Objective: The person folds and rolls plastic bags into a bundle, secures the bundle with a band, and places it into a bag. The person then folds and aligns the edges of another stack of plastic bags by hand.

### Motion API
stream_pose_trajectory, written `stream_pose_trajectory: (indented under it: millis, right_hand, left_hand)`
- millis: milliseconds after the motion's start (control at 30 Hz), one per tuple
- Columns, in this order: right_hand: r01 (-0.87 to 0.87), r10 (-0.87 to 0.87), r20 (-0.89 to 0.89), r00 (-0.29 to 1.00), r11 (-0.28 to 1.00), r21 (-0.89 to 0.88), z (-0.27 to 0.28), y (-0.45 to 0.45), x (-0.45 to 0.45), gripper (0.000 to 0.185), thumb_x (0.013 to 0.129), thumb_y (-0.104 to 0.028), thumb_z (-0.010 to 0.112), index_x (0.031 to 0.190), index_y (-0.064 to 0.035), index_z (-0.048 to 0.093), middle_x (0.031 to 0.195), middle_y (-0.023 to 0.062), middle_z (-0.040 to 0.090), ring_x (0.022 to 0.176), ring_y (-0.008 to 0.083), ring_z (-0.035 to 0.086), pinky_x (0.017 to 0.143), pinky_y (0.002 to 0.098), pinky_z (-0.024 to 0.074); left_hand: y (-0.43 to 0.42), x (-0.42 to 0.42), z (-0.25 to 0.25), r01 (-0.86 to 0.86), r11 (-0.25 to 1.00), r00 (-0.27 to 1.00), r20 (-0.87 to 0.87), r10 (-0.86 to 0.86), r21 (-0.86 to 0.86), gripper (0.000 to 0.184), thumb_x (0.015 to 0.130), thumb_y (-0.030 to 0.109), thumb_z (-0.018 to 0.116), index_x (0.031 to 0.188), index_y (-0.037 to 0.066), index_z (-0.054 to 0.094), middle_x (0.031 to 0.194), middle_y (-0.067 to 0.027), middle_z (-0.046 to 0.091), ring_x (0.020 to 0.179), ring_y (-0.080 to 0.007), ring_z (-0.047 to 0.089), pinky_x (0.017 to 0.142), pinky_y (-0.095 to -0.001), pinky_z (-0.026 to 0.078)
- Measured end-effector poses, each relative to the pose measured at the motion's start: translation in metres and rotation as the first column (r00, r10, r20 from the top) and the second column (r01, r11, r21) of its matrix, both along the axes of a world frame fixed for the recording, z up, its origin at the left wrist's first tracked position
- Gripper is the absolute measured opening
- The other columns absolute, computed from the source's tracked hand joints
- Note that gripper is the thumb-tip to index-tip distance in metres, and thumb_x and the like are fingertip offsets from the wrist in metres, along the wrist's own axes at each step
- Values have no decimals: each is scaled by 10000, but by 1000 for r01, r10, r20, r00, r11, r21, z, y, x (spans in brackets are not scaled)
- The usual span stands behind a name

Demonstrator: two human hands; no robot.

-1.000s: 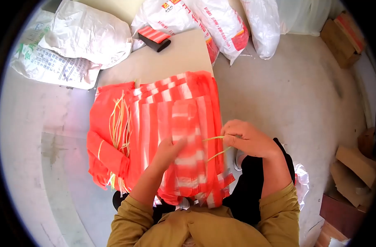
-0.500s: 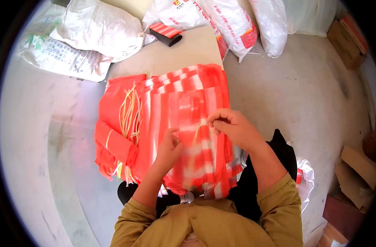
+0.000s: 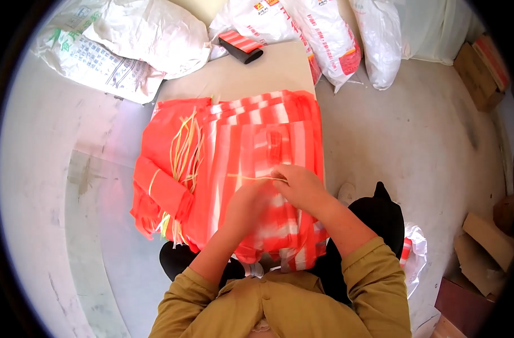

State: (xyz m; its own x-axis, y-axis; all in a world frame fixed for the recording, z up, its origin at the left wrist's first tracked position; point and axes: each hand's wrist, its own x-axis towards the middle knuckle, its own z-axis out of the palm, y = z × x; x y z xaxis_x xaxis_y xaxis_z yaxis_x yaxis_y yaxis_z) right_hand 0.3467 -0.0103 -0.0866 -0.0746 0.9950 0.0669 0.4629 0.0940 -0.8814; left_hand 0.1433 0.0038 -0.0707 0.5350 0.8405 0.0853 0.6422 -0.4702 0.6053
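My right hand [image 3: 300, 187] pinches one end of a thin pale-yellow string [image 3: 248, 177] above a pile of red-and-white striped plastic sheets [image 3: 229, 152]. Close beside it, smeared by motion, is my left hand [image 3: 247, 209]; its fingers cannot be made out. The string runs leftward past the left hand, its free end pointing left. A bunch of loose yellow strings [image 3: 185, 147] lies on plain red material [image 3: 160, 127] left of the sheets. Below that, a folded red bundle [image 3: 162, 188] has a yellow string round it.
A board [image 3: 279, 66] supports the pile across my knees. Filled white sacks [image 3: 155, 39] lie beyond it, and a black-and-red striped roll [image 3: 243, 48] sits at its far end. Cardboard pieces [image 3: 485, 248] and a box [image 3: 476, 79] stand right. A white plastic bag [image 3: 417, 253] is by my right leg.
My right hand has moved down and left, and my left hand has come right towards it. The string now stretches sideways between and past them. The whole view has shifted slightly.
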Motion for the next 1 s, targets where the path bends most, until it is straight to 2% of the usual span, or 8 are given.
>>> stream_pose_trajectory:
  millis: [167, 367, 467, 600, 733, 833, 933, 1000]
  right_hand:
    - [81, -81, -5, 997, 996, 33, 11, 5, 5, 164, 963, -129, 547, 1064, -38, 637, 873, 161, 685, 845, 324, 669, 756, 400, 518]
    - [-64, 59, -318, 946, 998, -3, 26, -1, 8, 158, 976, -70, 513, 1071, -17, 627, 851, 127, 642, 798, 226, 624, 740, 340, 502]
    - [-39, 51, -210, 976, 997, 63, 26, 0, 0, 155, 965, -75, 531, 1064, -8, 630, 908, 148, 656, 834, 259, 640, 761, 360, 509]
    - [-72, 75, -12, 997, 987, 144, 23, 3, -11, 164, 922, -80, 568, 1055, -27, 650, 931, 140, 670, 863, 309, 649, 783, 402, 519]
    - [-247, 206, 193, 959, 945, 214, 20, 3, -24, 179, 893, -110, 588, 1041, -70, 681, 930, 124, 671, 888, 323, 653, 788, 425, 524]
    - [-379, 319, 347, 882, 918, 120, 17, 4, -35, 181, 896, -145, 586, 1031, -97, 697, 925, 116, 670, 910, 320, 655, 786, 435, 528]
    - [-381, 338, 398, 853, 924, 32, 19, 5, -35, 185, 909, -168, 573, 1026, -108, 702, 930, 111, 672, 932, 323, 653, 785, 449, 527]
    - [-341, 309, 352, 884, 940, 32, 22, 5, -31, 186, 916, -174, 563, 1022, -108, 701, 940, 114, 676, 941, 327, 651, 787, 455, 525]
  left_hand:
    - [2, 11, 5, -40, 999, 980, -195, 39, -3, 401, 879, 65, 668, 1278, 69, 630, 1060, -145, 679, 887, -275, 663, 773, -378, 533]
    - [-6, 3, 3, -154, 988, 988, 19, 154, 24, 240, 938, 65, 627, 1176, 44, 648, 914, -112, 666, 776, -215, 644, 702, -326, 509]
    - [-4, -20, 2, -320, 928, 935, 96, 342, -188, 145, 973, 47, 593, 1109, 36, 642, 839, -34, 597, 720, -102, 557, 643, -254, 443]
    - [-5, -44, 1, -370, 898, 809, 392, 438, -239, 110, 942, 32, 605, 1034, -7, 653, 690, 6, 520, 637, -41, 490, 580, -229, 397]
    - [-15, -50, 12, -284, 947, 915, 254, 315, -149, 118, 918, 31, 657, 1033, 24, 682, 694, 18, 529, 604, -39, 474, 547, -229, 385]
    - [-21, -33, 32, -67, 997, 982, 174, 73, -41, 187, 929, -18, 631, 1113, 8, 654, 830, 10, 612, 667, -52, 500, 599, -215, 416]
    - [-24, -21, 44, -46, 997, 974, 220, 57, -54, 286, 908, -59, 608, 1184, 11, 631, 1002, -54, 682, 724, -74, 538, 674, -221, 465]
    - [-19, -14, 38, -96, 973, 885, 430, 180, -209, 350, 895, -76, 591, 1234, 11, 602, 1095, -73, 672, 777, -86, 551, 714, -235, 476]
